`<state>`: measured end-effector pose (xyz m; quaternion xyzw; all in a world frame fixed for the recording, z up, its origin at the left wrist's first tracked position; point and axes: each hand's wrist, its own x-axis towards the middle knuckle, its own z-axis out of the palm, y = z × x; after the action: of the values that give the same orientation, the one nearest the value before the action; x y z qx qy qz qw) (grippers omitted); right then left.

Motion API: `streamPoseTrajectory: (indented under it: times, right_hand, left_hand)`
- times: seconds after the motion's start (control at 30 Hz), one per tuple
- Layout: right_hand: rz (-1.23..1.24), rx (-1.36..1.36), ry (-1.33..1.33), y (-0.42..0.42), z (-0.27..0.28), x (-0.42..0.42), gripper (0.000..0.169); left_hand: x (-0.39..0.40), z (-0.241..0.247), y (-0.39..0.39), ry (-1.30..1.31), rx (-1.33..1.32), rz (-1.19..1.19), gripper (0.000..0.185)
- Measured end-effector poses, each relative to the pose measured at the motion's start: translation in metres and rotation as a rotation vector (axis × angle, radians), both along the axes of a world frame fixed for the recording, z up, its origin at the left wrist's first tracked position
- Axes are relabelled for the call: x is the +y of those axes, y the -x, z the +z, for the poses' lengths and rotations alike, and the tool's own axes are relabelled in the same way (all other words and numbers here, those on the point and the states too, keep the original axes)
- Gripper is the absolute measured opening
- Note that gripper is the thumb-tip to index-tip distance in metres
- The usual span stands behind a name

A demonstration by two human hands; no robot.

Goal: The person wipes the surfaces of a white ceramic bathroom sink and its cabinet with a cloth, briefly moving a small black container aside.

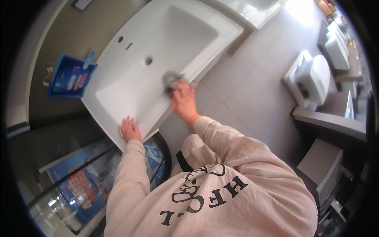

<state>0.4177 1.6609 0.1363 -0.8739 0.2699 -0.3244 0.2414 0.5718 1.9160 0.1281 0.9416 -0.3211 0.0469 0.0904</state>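
A white ceramic washbasin (130, 86) stretches before me, with a drain hole (148, 61), a round tap hole (120, 39) and a slot-shaped overflow opening in it. My right hand (184, 99) holds a grey cloth (172, 80) against the basin's front inner edge; both are blurred, and the palm side is hidden. On the basin's near left corner rests my left hand (129, 129), palm down with fingers slightly apart and nothing in it.
A blue printed sign (72, 77) stands against the basin's left edge. Lower left are a glass panel and a large blue poster (78, 186). A white toilet (315, 78) stands on the grey tiled floor (234, 89) to the right, near a low cabinet (321, 161).
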Motion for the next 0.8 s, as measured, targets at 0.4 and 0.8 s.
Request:
streamPoseTrajectory:
  times: [0.4, 0.8]
  right_hand:
    - [0.416, 0.147, 0.394, 0.055, -0.025, -0.131, 0.028]
    - [-0.340, -0.258, 0.070, -0.002, -0.055, -0.067, 0.037]
  left_hand:
    - [-0.003, -0.002, 0.006, 0.130, -0.044, 0.018, 0.023]
    - [-0.011, 0.011, 0.012, 0.175, -0.048, 0.044, 0.024]
